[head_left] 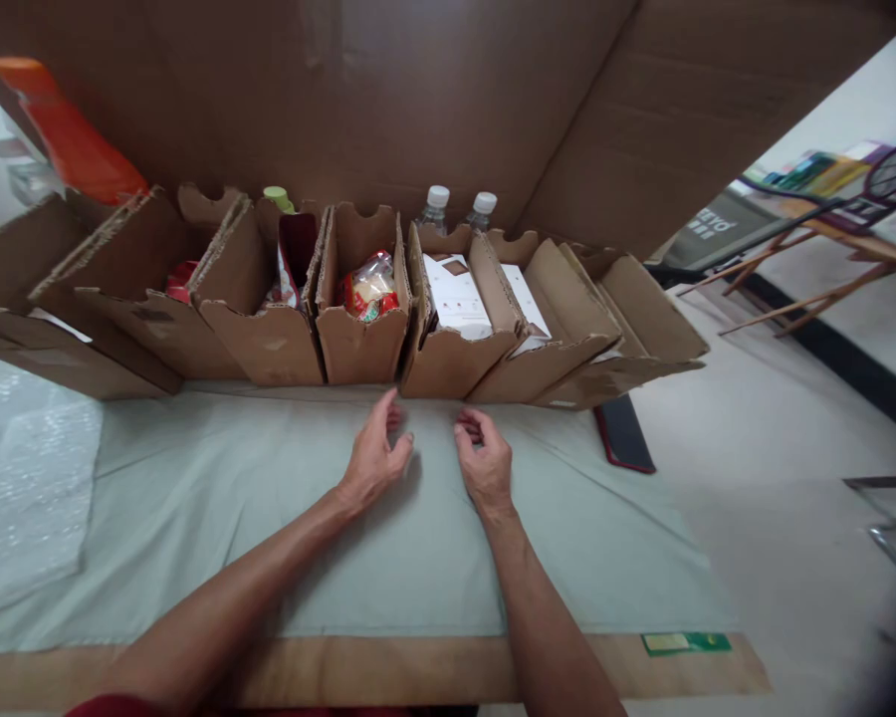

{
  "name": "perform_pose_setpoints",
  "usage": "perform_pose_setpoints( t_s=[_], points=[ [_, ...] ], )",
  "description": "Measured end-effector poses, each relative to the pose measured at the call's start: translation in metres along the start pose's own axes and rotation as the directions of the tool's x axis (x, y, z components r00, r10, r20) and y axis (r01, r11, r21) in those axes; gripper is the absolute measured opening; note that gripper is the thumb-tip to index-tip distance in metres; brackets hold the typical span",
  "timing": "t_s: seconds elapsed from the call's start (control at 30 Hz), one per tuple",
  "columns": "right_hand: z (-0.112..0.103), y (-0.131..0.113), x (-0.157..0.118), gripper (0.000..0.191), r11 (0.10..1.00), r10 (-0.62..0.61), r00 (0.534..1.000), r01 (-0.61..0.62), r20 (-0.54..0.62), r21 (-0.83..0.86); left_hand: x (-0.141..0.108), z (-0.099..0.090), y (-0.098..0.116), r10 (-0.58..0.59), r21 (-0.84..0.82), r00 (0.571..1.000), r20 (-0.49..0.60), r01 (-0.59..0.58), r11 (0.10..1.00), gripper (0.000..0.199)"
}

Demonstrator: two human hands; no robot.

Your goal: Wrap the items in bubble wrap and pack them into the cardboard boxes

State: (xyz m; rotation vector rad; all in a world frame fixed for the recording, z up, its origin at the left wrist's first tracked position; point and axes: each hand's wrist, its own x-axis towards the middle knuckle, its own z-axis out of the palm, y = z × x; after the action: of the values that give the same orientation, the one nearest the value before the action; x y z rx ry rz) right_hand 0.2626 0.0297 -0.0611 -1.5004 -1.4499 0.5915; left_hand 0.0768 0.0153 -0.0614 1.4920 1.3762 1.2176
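My left hand (377, 450) is over the pale green cloth (269, 558), fingers apart and holding nothing, just in front of the cardboard bins. To its right, my right hand (485, 458) has its fingers curled in; whatever they hold, if anything, is hidden. Nearest the hands are a bin (359, 349) with a red and clear food packet (373, 287) and a bin (448, 370) with a white box (457, 297). Another white box (525, 304) lies one bin to the right. Red packaging (182, 279) shows in a bin on the left.
Behind the bins stand an orange bottle (82, 139), a green cap (279, 197) and two white-capped bottles (437, 204). Bubble wrap (30, 488) lies at left, a dark flat item (625, 435) at right. A green strip (685, 643) sits on the front wooden edge (388, 669).
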Motion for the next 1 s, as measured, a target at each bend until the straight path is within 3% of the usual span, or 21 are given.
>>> perform_pose_setpoints(
  t_s=[0.13, 0.3, 0.37, 0.47, 0.63, 0.73, 0.83, 1.0],
  points=[
    [0.001, -0.021, -0.007, 0.029, 0.999, -0.034, 0.999, 0.034, 0.005, 0.014, -0.067, -0.039, -0.004, 0.166, 0.141, 0.975, 0.146, -0.186, 0.972, 0.038],
    [0.020, -0.096, 0.012, 0.041, 0.957, -0.290, 0.948, 0.287, 0.132, 0.045, -0.142, -0.069, 0.012, 0.245, 0.047, 0.926, 0.287, -0.269, 0.962, 0.039],
    [0.033, -0.127, 0.033, 0.055, 0.933, -0.352, 0.917, 0.359, 0.187, -0.006, -0.157, -0.075, 0.020, 0.246, 0.001, 0.921, 0.302, -0.259, 0.966, 0.042],
    [0.052, -0.158, 0.066, 0.064, 0.912, -0.343, 0.904, 0.385, 0.254, -0.138, -0.168, -0.083, 0.024, 0.262, -0.049, 0.921, 0.287, -0.259, 0.965, 0.044],
    [0.062, -0.178, 0.085, 0.028, 0.890, -0.298, 0.925, 0.359, 0.237, -0.281, -0.176, -0.096, 0.019, 0.256, -0.107, 0.934, 0.249, -0.236, 0.966, 0.039],
    [0.057, -0.184, 0.067, 0.017, 0.868, -0.296, 0.917, 0.375, 0.269, -0.325, -0.180, -0.104, 0.019, 0.215, -0.097, 0.942, 0.257, -0.196, 0.976, 0.033],
    [0.039, -0.187, 0.032, 0.012, 0.857, -0.318, 0.901, 0.407, 0.296, -0.316, -0.180, -0.115, 0.023, 0.148, -0.026, 0.966, 0.214, -0.146, 0.989, 0.025],
    [-0.037, -0.181, -0.046, 0.008, 0.824, -0.476, 0.812, 0.546, 0.338, -0.152, -0.175, -0.139, 0.019, 0.095, 0.055, 0.996, 0.000, -0.094, 0.994, 0.017]
  ],
)
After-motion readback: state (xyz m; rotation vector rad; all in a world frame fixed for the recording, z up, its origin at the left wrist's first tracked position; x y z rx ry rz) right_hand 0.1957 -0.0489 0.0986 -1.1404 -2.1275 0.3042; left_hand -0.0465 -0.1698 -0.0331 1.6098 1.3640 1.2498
